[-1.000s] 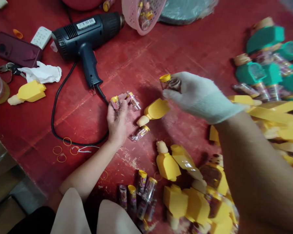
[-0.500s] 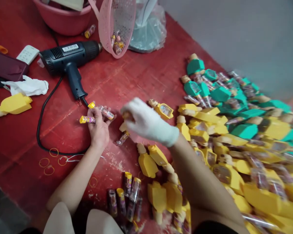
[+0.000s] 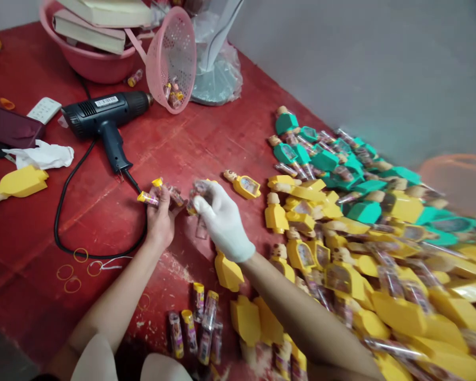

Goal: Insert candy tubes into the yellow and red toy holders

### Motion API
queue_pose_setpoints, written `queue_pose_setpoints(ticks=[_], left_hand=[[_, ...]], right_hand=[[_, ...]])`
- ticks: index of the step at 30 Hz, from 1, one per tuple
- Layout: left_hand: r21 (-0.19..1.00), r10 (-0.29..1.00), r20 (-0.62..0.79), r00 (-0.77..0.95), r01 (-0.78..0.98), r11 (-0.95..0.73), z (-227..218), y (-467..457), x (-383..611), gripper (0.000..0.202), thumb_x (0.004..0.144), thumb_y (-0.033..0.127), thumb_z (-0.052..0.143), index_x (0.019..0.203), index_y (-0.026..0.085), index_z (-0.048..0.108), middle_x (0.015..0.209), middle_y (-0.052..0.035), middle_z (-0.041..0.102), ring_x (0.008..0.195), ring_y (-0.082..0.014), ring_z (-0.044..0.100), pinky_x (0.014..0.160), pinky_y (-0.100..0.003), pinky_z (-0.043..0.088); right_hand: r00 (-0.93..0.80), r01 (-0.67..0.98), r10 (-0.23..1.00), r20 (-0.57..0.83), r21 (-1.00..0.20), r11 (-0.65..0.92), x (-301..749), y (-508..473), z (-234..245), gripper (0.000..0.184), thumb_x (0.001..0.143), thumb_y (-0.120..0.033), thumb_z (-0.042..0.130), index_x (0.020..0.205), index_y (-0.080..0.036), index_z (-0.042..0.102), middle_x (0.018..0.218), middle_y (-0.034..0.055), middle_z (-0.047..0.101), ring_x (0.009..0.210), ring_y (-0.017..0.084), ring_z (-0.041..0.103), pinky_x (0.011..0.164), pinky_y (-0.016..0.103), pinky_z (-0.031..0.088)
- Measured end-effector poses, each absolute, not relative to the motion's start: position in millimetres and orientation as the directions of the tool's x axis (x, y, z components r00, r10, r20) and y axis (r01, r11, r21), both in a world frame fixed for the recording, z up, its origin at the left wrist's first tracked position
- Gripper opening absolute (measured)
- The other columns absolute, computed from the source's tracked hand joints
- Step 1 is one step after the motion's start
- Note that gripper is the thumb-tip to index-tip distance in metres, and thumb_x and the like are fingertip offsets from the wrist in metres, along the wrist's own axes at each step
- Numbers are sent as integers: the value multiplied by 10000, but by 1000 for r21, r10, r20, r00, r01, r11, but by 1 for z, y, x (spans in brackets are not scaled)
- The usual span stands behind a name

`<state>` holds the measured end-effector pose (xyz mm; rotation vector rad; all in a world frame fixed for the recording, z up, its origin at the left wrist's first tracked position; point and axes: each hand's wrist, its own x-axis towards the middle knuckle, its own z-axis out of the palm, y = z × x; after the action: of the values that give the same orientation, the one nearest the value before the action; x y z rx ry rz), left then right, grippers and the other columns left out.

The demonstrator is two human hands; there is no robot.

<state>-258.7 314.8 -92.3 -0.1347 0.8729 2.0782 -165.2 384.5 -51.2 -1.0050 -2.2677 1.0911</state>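
Note:
My bare left hand [image 3: 161, 225] is closed around a few small clear tubes [image 3: 147, 198] with yellow caps and printed wrappers, fanned out between its fingers. Just to its right, my right hand [image 3: 226, 219], in a white glove, pinches another small tube [image 3: 196, 193], partly hidden by the fingers and blurred. Below those fingertips shows a second clear tube [image 3: 201, 228]; whether it is held or lies on the table I cannot tell. Beyond the glove lies a yellow figure-shaped toy [image 3: 246, 186] with a brown-spotted head. Near my knees, several capped tubes [image 3: 189, 330] stand or lean together.
Yellow and green toys [image 3: 365, 211] with tubes among them pile up on the right. A heat gun [image 3: 107, 114] with a black cord lies at left, near rubber bands [image 3: 72, 284]. Behind stand a pink basin [image 3: 91, 63] holding books and a tipped pink strainer [image 3: 153, 58].
My right hand has turned and come lower, close beside the left, now pinching a tube. My left hand keeps its tubes. The whole view has shifted.

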Motion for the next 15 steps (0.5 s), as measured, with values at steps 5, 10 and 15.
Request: queue_pose_setpoints(ticks=[5, 10, 15], left_hand=[[810, 605, -284, -744, -524, -263, -102, 310, -251, 570, 937, 587, 609, 1388, 253, 508, 1442, -102, 562, 1402, -215, 503, 1167, -336, 402], [989, 618, 16, -786, -78, -125, -102, 300, -255, 713, 963, 433, 575, 1592, 243, 300, 1654, -161, 267, 1559, -279, 263, 1260, -421, 284], [987, 787, 143, -601, 26, -159, -106, 294, -249, 717, 933, 260, 492, 1618, 209, 285, 1714, -99, 193, 1610, -266, 78, 1325, -413, 48]], right_hand=[[-571, 183, 820, -26, -978, 96, -220, 371, -67, 417, 895, -589, 541, 1142, -252, 546, 1211, 90, 657, 1159, 254, 619, 1091, 476, 468], [-679, 67, 729, -92, -996, -64, -227, 363, -73, 737, 684, -574, 815, 1283, -258, 524, 1247, 73, 660, 1156, 262, 632, 1079, 467, 492], [-584, 47, 778, -231, -967, -252, -222, 379, -72, 612, 685, -502, 819, 1177, -271, 538, 917, -14, 665, 839, 207, 667, 828, 410, 587]])
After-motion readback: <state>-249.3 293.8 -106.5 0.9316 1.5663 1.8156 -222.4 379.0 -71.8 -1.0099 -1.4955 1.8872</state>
